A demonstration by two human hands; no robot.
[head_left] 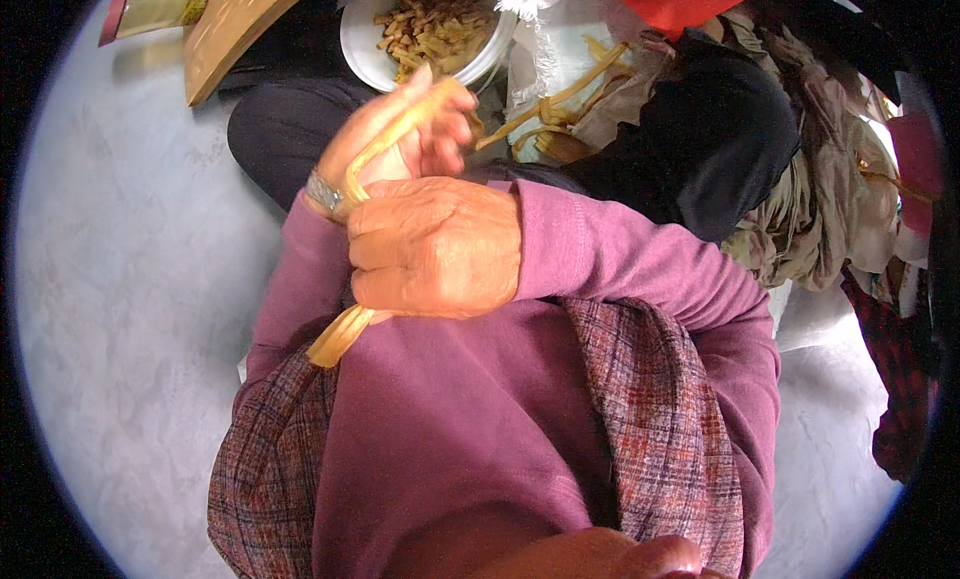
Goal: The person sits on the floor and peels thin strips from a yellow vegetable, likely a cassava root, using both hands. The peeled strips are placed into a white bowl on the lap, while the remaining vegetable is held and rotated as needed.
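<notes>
My right hand point(439, 249) makes a fist around a long, yellowish, fibrous strip point(386, 137), and the strip's short tail sticks out below the fist. Beyond it my left hand point(416, 136) is palm up with curled, blurred fingers. From the right fist the strip runs along the left palm and bends over near the fingertips. Just past the left fingers stands a white bucket point(364, 47), part filled with short cut yellow-brown pieces point(442, 27). More long strips point(559, 113) lie to the right of my hands.
My legs in dark trousers point(712, 136) are folded around the work. At the upper left are a curved wooden board point(240, 23) and a flat beige item point(150, 12) with a red edge. A white woven sack point(525, 80), red material point(682, 1) and crumpled cloth point(817, 174) lie right.
</notes>
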